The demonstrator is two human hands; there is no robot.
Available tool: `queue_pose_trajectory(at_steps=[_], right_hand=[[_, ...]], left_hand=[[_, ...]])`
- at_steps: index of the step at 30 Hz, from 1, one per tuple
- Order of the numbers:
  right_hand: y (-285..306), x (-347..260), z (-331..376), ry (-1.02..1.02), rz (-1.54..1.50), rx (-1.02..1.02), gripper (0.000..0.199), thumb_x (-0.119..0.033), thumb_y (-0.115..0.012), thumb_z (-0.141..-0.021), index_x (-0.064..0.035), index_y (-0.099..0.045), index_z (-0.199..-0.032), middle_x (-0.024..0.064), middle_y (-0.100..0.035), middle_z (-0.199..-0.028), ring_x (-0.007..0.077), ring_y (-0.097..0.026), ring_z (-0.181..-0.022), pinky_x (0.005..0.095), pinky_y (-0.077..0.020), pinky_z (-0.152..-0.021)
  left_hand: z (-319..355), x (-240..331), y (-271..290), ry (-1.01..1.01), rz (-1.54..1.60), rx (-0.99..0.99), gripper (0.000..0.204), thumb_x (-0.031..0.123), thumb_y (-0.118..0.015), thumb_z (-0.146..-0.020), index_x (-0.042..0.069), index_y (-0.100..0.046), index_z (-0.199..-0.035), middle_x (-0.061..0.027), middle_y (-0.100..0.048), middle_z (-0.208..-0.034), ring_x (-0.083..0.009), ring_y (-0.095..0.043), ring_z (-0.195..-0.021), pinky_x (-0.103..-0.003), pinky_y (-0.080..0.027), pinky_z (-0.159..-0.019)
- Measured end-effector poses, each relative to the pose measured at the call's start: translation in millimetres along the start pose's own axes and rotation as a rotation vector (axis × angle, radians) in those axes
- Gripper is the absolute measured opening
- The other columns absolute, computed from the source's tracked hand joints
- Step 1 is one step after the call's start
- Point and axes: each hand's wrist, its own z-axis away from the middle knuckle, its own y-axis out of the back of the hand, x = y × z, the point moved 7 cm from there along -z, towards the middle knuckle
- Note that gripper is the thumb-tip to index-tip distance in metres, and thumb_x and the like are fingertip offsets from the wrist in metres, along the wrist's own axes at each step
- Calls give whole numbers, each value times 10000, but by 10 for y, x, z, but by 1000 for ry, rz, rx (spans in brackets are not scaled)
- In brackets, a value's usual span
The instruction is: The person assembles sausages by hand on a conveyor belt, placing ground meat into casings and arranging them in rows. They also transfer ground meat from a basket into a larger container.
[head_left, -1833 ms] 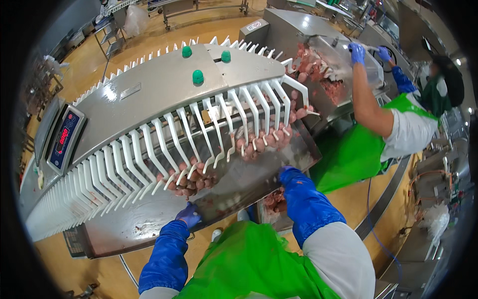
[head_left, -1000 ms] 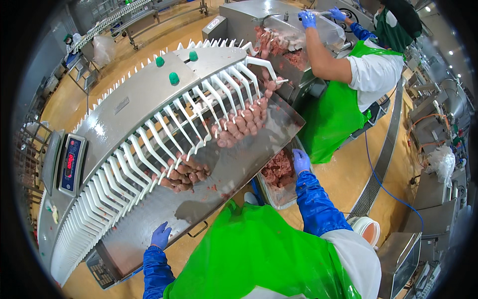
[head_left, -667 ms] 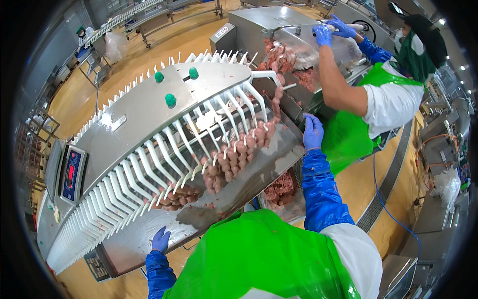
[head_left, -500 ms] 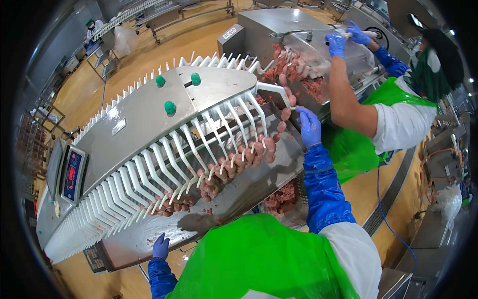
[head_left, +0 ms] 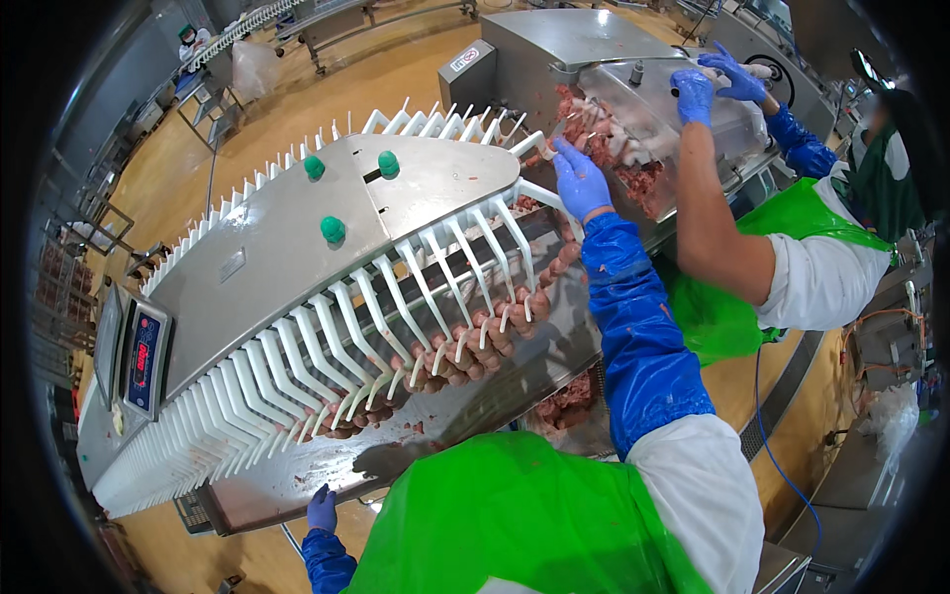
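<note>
My right hand [head_left: 581, 180], in a blue glove, is raised at the near end of the hook conveyor [head_left: 287, 233]. Its fingers are stretched out beside the endmost white hooks, close to where the sausage string leaves the filling machine; whether they touch it is hidden. Linked sausages [head_left: 492, 335] hang in loops from the white hooks along the conveyor's near side. Low on the left, my left hand [head_left: 323, 508], also gloved, is held by the front edge of the steel tray [head_left: 297, 480], fingers loosely apart and holding nothing.
A co-worker's gloved hands [head_left: 693, 96] rest on the filling machine's clear cover [head_left: 633, 99], beside reddish minced meat [head_left: 641, 183]. A bin of meat [head_left: 566, 404] stands below the tray. A scale display [head_left: 145, 358] sits at the conveyor's left. A blue hose [head_left: 782, 465] crosses the floor.
My right hand has moved up and left, from beside the hanging sausage string to the conveyor's end hooks. The hanging sausages have shifted along the conveyor. My left hand has dropped slightly.
</note>
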Motion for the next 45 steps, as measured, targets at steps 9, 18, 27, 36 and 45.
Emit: queue_pose_trajectory(at_steps=[9,18,27,36,45], right_hand=[[-58,-32,-61,-37,-9,-38,466,-263,-510,-992,21,-515,-1362,215,-524,-1406,321,-488,-1327,359,-367,-1110],[39,-361,-111,-272,500,-245,495,-337,-438,-973,18,-548,-1300,236,-481,-1424,361,-469,-1317,411,-390,-1093],[-154,452,-503,-221,456,-78,344,-240,-521,-918,-69,-643,-1191,251,-470,-1418,433,-580,-1163,468,-450,-1030],[-323,359,-239,164,892,-712,334,-246,-458,-917,-79,-723,-1032,161,-675,-1164,373,-636,-1077,458,-487,-961],[324,-75,138,-186,118,-83,247,-208,-538,-871,-51,-690,-987,260,-646,-1138,410,-628,-1055,446,-498,-942]], left_hand=[[177,88,-126,25,-19,-21,500,257,-614,-923,-71,-573,-1298,-226,-632,-1267,-271,-589,-1200,-342,-431,-1036],[221,-244,-149,20,89,82,390,241,-621,-913,-61,-669,-1154,-178,-708,-1100,-223,-649,-1033,-327,-474,-943],[350,-111,-115,90,-2,36,362,288,-646,-889,-27,-719,-1051,-169,-726,-1022,-230,-659,-978,-347,-490,-893],[371,-65,-224,88,-19,2,321,304,-640,-847,26,-757,-956,-176,-727,-962,-237,-660,-954,-343,-484,-881],[642,-394,-418,175,-32,-39,289,304,-594,-879,72,-757,-939,-182,-716,-993,-289,-662,-958,-356,-488,-856]])
